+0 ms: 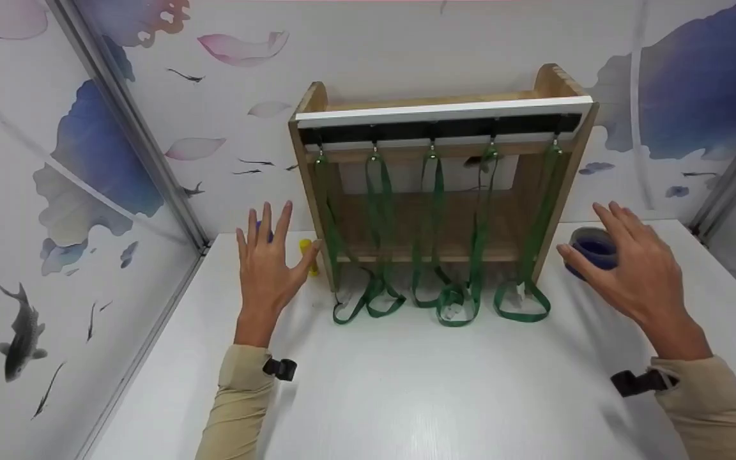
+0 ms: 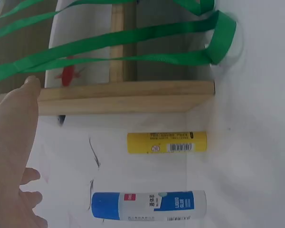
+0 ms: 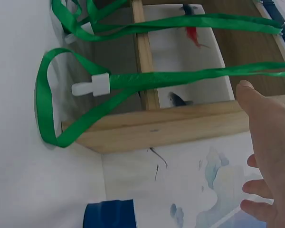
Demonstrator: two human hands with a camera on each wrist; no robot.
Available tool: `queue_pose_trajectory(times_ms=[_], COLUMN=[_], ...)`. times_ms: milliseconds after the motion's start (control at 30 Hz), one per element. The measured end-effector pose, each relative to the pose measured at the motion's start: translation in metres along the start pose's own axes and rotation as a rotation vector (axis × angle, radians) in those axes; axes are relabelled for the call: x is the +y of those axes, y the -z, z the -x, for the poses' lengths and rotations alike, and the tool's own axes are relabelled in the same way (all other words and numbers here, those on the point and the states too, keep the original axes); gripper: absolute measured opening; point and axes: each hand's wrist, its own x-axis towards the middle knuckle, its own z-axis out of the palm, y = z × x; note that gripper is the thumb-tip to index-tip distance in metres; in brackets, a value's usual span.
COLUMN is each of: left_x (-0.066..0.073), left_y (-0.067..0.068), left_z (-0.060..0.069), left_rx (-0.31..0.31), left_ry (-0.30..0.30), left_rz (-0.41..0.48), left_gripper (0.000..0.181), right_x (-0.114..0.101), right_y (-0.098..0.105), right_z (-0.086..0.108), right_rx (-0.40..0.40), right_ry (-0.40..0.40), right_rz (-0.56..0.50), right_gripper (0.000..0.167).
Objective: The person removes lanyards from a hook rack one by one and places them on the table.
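Observation:
A wooden rack (image 1: 521,191) stands upright at the back of the table. Several green lanyards (image 1: 480,236) hang from hooks on its black strip (image 1: 400,131), their lower loops lying on the tabletop. A white plastic clip (image 3: 100,84) shows on the rightmost lanyard. My left hand (image 1: 264,275) is spread with straight fingers beside the rack's left side, holding nothing; whether its thumb touches the panel I cannot tell. To the right of the rack, my right hand (image 1: 643,275) is held up with fingers extended, also holding nothing, in front of a dark blue round container (image 1: 591,246).
Left of the rack stand a yellow glue stick (image 2: 166,142) and a liquid glue bottle (image 2: 149,206) with a blue cap. White walls (image 1: 227,96) with painted petals and fish enclose the table (image 1: 419,396) at the back and sides.

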Motion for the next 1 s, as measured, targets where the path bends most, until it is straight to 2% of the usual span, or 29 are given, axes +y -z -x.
queue_pose_trajectory(times_ms=[67,267,433,600,700,867,1000], left_x=[0.008,0.028,0.038,0.041,0.041,0.04,0.04], left_y=[-0.004,-0.019,-0.034,-0.04,-0.041,-0.043,-0.045], left_z=[0.0,-0.005,-0.01,-0.012,-0.009,-0.005,-0.006], left_rx=[0.018,0.026,0.028,0.065,0.077,0.085,0.093], left_ry=[0.014,0.086,0.127,0.147,0.154,0.16,0.153], left_rz=[0.055,0.322,0.479,0.503,0.5,0.503,0.506], left_gripper=[0.08,0.062,0.054,0.05,0.05,0.05,0.049], right_x=[-0.011,-0.036,-0.058,-0.08,-0.089,-0.091,-0.089], right_y=[-0.005,-0.027,-0.041,-0.046,-0.048,-0.051,-0.043], right_z=[0.003,0.002,-0.005,-0.012,-0.015,-0.017,-0.019], right_rx=[0.069,0.254,0.304,0.336,0.354,0.408,0.523], right_ry=[0.002,0.056,0.036,-0.045,-0.072,-0.061,-0.028], right_rz=[-0.055,-0.212,-0.285,-0.29,-0.265,-0.231,-0.302], right_gripper=[0.08,0.042,0.04,0.047,0.044,0.028,0.021])
